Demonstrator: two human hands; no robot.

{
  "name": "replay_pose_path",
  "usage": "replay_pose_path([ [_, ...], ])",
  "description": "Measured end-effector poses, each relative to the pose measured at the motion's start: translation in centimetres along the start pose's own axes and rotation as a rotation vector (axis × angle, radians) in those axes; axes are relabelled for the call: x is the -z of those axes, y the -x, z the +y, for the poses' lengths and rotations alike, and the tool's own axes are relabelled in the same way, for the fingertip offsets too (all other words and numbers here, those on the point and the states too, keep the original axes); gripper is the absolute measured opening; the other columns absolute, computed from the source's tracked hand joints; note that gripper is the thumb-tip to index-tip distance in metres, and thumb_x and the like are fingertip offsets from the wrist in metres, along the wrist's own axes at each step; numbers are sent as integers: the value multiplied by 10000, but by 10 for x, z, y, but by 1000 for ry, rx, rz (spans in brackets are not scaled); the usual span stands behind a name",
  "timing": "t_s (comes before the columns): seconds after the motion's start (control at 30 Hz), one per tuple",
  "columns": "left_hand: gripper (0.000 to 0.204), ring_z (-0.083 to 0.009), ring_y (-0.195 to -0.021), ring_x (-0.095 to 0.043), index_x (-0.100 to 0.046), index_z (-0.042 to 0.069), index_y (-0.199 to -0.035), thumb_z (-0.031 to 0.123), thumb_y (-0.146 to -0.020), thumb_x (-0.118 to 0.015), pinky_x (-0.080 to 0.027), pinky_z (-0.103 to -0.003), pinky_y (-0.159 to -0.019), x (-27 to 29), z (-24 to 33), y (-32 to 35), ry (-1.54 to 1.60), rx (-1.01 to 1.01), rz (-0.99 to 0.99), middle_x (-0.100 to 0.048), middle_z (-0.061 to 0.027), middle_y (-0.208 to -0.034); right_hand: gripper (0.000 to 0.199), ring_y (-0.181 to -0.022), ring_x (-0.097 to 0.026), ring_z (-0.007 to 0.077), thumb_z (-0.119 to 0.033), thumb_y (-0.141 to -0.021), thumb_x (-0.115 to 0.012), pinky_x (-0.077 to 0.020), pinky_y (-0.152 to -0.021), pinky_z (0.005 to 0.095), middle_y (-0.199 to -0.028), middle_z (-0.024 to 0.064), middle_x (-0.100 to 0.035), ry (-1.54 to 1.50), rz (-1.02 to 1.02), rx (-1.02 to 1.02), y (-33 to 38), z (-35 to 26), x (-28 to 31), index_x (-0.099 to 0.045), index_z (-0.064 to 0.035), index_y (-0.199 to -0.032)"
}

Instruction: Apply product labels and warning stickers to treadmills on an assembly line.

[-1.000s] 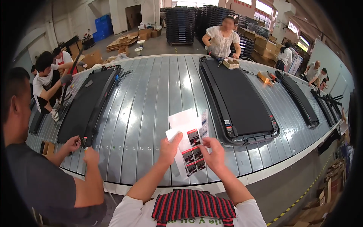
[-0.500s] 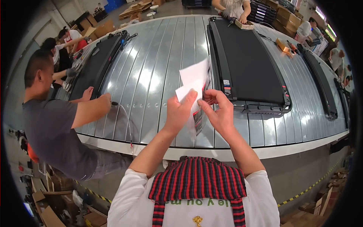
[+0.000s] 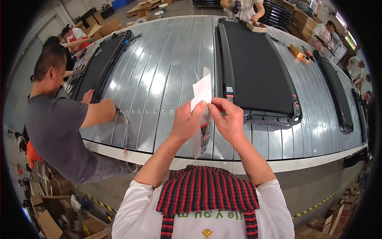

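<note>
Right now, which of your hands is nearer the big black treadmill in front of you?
Right. The right hand holds the sticker sheet just beside the black treadmill's near corner; the left hand sits farther left.

A broad strip of bare grey slatted conveyor (image 3: 167, 71) runs from the frame's centre to the top, open for a reach. To its right the black treadmill (image 3: 258, 67) blocks the surface, its near end just beside the right hand (image 3: 229, 119). At left, a co-worker (image 3: 59, 119) leans in, forearm (image 3: 101, 111) resting on the conveyor edge, closing off that side. Another treadmill (image 3: 99, 63) fills the upper left.
</note>
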State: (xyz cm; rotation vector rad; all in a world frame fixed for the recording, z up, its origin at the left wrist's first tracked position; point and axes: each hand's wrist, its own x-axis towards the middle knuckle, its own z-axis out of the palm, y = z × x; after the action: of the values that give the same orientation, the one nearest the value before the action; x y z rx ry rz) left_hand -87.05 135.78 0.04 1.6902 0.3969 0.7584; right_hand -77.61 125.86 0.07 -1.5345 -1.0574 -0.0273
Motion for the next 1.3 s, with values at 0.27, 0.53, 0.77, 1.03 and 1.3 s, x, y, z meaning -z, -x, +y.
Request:
replay_pose_path([
  [0.27,347,-103,-703,-536,-588,-4,-969,318,-876,-499,-442,-258,-644,-1,-11,-8,-53,25,-27,-611,-43,-778,124,-592,-588,182,-62,-784,-596,-467,-553,273,-718,129,-603,-121,11,32,-6,12,-2,-578,23,-872],
  [0.53,369,-91,-739,-543,-586,-21,-980,325,-864,-531,-448,-243,-653,12,-13,-4,-40,153,11,-618,-49,-815,75,-570,-576,133,-59,-815,-565,-452,-533,229,-681,83,-601,-156,-132,-59,-7,38,-18,-576,9,-844],
  [0.77,362,-98,-742,-549,-581,-25,-986,313,-873,-515,-450,-252,-659,25,-24,-4,56,180,32,-621,-58,-824,119,-566,-545,78,-94,-851,-534,-452,-541,224,-677,46,-597,-389,-128,-206,-6,40,-34,-578,17,-855],
  [1.03,316,-90,-715,-556,-571,-47,-970,244,-875,-489,-444,-243,-638,45,-35,-19,7,151,264,-630,-62,-818,100,-624,-562,121,-84,-841,-526,-465,-567,233,-743,58,-592,-135,270,69,-36,31,-19,-583,-6,-865],
  [1.3,248,-78,-695,-529,-598,-18,-923,209,-838,-546,-445,-250,-628,55,-33,-29,261,226,97,-618,-53,-752,151,-642,-583,256,-14,-715,-625,-471,-537,300,-752,86,-588,178,-193,419,-20,-11,-33,-596,-42,-860],
])
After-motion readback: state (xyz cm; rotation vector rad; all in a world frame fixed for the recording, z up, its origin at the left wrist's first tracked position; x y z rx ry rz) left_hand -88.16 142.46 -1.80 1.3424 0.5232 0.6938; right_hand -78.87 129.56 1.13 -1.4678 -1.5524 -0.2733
